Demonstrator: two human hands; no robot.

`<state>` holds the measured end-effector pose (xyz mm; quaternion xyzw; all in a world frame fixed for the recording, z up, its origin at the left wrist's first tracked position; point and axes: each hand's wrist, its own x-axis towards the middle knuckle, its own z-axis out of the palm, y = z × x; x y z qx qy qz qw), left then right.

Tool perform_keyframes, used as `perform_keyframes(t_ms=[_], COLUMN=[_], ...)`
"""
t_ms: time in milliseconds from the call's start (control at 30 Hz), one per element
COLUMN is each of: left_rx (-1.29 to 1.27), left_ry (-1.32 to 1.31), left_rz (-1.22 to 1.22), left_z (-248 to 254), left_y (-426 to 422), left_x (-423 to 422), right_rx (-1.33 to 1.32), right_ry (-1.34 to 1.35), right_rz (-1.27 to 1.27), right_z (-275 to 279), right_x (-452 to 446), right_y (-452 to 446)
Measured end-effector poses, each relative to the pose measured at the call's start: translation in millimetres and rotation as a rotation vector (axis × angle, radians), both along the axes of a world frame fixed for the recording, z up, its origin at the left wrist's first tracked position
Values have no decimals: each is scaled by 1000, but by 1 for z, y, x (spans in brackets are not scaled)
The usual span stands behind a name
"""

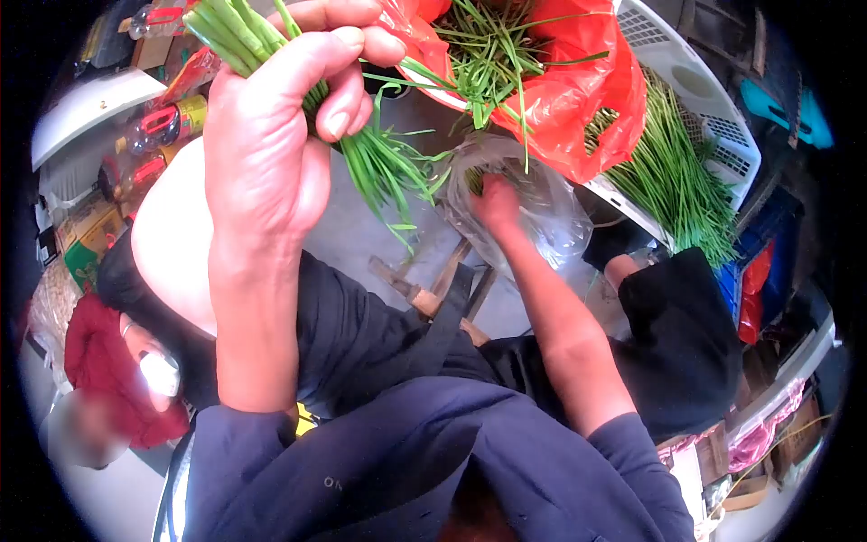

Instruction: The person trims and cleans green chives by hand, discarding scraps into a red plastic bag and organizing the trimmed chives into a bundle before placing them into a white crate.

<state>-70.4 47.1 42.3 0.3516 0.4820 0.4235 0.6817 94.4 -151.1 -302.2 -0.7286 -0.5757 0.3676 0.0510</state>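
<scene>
My left hand [271, 135] is raised at the upper left, its fingers wrapped round a bunch of green chives [384, 172]. The thick stalk ends point up and left, and the thin leaf tips hang down to the right. Lower and to the right, my right hand [497, 203] reaches into a clear plastic bag [551, 212]. Some green shows beside its fingers, but the fingertips are hidden. Just above the bag is a red plastic bag [578, 122] with loose green trimmings [492, 59] on it.
A white plastic basket [731, 117] at the upper right holds many long green stalks [682, 172]. A wooden frame [433, 294] stands on the floor between my legs. At the left are bottles [158, 126], boxes, and a person in a dark red top [99, 370] holding a light object.
</scene>
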Motion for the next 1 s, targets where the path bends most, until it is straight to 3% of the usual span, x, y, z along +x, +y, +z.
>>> perform_keyframes(t_ms=[100,267,367,667,767,1000], left_rx=[-27,-36,-50,-17,-14,7], left_ry=[82,109,95,95,104,119], left_rz=[22,16,8,8,-9,-6], left_z=[0,-6,-8,-4,-2,1], left_y=[-2,-5,-5,-6,-6,-10], left_x=[7,13,13,17,20,28], right_rx=[-78,-161,-45,-95,17,-23], right_ry=[-104,-118,-181,-245,-303,-235], right_rz=[73,-104,-43,136,159,132], right_z=[17,39,21,-6,1,10], right_x=[-15,-20,-10,-5,0,24], right_y=[2,5,-5,-4,-1,12])
